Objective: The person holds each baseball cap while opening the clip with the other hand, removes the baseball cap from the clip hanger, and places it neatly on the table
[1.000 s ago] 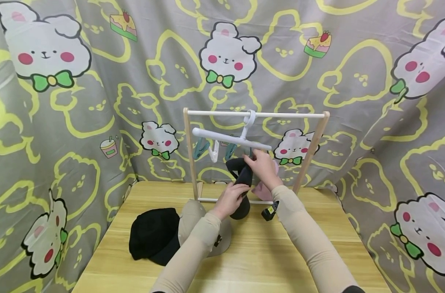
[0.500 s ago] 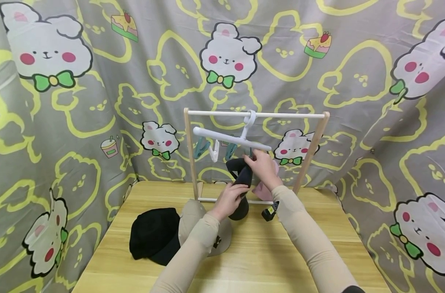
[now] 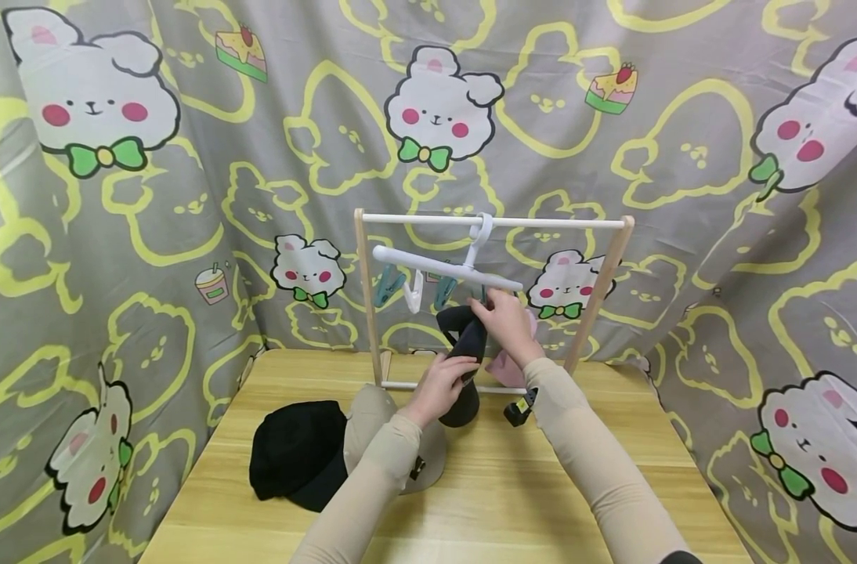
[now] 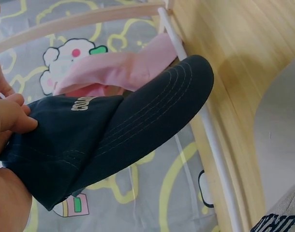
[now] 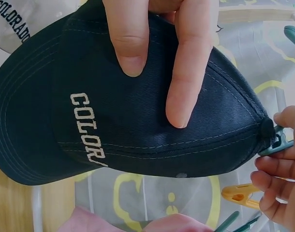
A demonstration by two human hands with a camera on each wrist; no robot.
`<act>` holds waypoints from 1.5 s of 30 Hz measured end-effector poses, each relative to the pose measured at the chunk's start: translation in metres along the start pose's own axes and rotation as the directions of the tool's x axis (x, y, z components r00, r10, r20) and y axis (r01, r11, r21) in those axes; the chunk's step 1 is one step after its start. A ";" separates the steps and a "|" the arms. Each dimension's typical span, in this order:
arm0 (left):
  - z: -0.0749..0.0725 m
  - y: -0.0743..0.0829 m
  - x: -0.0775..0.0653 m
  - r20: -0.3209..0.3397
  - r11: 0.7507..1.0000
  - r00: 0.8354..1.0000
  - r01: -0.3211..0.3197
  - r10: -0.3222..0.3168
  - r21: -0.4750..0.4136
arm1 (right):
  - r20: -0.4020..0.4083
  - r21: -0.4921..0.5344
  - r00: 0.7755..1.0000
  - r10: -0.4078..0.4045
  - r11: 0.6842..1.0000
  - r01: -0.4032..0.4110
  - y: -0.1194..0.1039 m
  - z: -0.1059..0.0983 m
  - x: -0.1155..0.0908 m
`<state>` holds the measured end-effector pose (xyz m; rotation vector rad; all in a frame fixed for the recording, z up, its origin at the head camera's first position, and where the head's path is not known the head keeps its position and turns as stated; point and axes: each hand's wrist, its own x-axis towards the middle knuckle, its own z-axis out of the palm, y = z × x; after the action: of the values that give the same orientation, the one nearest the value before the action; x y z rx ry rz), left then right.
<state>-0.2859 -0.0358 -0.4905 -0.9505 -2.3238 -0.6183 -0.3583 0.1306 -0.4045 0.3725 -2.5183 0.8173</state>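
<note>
A dark navy baseball cap (image 3: 471,341) with white lettering hangs crown up, brim down, below the white hanger (image 3: 428,262). My left hand (image 3: 439,384) grips the cap's body; in the right wrist view two of its fingers (image 5: 188,72) lie across the crown. With fingertips at the crown's top button, my right hand (image 5: 280,169) pinches a teal clothespin (image 5: 282,141). Whether the clothespin's jaws bite on the cap is partly hidden. In the head view my right hand (image 3: 508,321) is just under the hanger's right part.
A wood-and-white rack (image 3: 365,298) carries the hanger, with teal clothespins (image 3: 388,287) and a white one (image 3: 414,293). Something pink, of cloth (image 3: 504,368), hangs behind my right hand. A yellow clothespin (image 5: 240,195) is nearby. A black cap (image 3: 294,446) and a beige cap (image 3: 363,419) lie on the table (image 3: 541,501).
Almost nothing differs. Both hands stay at the navy cap and the clothespin, with only a very slight shift of the cap's brim.
</note>
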 end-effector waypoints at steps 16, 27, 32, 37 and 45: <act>0.001 -0.005 -0.015 -0.037 1.000 0.999 0.013 -0.012 0.023 | 0.001 -0.010 1.000 -0.013 1.000 0.013 0.001 0.000 0.001; 0.001 -0.006 -0.015 -0.061 1.000 0.998 -0.003 0.005 0.023 | 0.009 -0.015 1.000 0.002 1.000 -0.002 0.000 0.000 -0.001; 0.002 -0.006 -0.016 -0.060 1.000 0.998 0.005 -0.005 0.015 | 0.009 -0.009 1.000 0.006 1.000 -0.006 0.000 0.000 -0.001; 0.001 -0.006 -0.017 -0.045 1.000 0.999 0.017 -0.017 -0.005 | 0.010 -0.009 1.000 0.013 1.000 -0.013 0.000 -0.001 -0.001; 0.001 -0.006 -0.019 -0.082 1.000 0.997 0.007 -0.008 -0.009 | 0.008 -0.010 1.000 0.009 1.000 -0.009 0.000 -0.001 0.000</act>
<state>-0.2796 -0.0485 -0.5044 -0.9032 -2.2548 -0.6591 -0.3575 0.1316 -0.4038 0.3629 -2.5324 0.8082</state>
